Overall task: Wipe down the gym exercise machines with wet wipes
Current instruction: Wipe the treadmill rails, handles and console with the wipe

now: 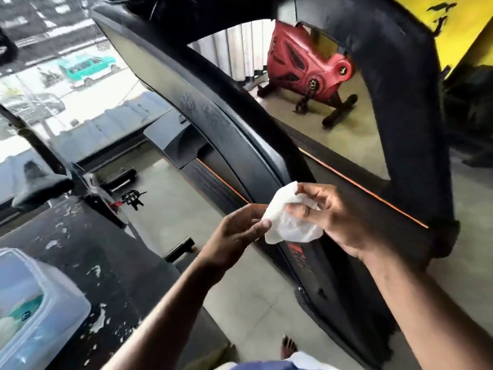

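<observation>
Wet wipe (289,218), white and crumpled, is held up between both hands in front of the black treadmill frame (240,145) with its orange trim. Left hand (237,233) pinches the wipe's lower left edge with thumb and fingers; right hand (344,217) curls its fingers (301,209) into the wipe's upper right side. A clear plastic tub (40,311) sits at lower left on a worn black surface. A red exercise bike (306,65) stands beyond.
</observation>
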Motion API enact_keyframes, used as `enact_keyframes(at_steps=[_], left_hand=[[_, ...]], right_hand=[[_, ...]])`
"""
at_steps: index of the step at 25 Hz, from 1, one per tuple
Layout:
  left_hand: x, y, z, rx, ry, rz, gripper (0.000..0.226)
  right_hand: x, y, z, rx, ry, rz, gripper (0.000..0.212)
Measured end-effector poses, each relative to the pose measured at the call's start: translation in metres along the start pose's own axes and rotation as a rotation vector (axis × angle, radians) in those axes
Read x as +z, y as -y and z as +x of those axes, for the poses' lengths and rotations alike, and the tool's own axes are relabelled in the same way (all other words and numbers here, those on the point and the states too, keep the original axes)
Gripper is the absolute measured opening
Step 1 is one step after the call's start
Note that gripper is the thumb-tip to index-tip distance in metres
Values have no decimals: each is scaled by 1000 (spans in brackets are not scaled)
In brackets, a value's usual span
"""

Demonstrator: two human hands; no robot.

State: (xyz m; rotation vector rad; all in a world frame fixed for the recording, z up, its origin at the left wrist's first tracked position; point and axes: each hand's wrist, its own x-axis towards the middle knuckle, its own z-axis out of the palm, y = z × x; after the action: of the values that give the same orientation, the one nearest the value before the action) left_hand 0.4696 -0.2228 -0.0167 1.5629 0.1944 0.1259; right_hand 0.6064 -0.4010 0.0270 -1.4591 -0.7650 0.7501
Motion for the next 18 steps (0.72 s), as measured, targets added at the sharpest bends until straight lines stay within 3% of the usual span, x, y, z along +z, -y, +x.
enact_keyframes(at_steps=[3, 6, 11, 14, 17, 18], left_hand=[[-4, -5, 24, 6, -34, -16, 8], [-30, -25, 46, 49, -58, 34, 16], [-94, -73, 110, 243, 76, 260, 21], [-130, -97, 156, 295, 119, 197, 18], [-180, -110, 199, 315, 149, 99, 12], [-198, -109, 209, 281, 197, 35, 25]], right_hand=[[-18, -1, 17, -17, 22, 22, 29], [-23, -3, 37, -37, -63, -47, 21], [-27, 16, 97, -305, -244, -319, 31], [-19, 42, 143, -247, -206, -232, 27], [0, 62, 202, -174, -440, -133, 37], [7, 67, 221, -162, -520, -101, 40]])
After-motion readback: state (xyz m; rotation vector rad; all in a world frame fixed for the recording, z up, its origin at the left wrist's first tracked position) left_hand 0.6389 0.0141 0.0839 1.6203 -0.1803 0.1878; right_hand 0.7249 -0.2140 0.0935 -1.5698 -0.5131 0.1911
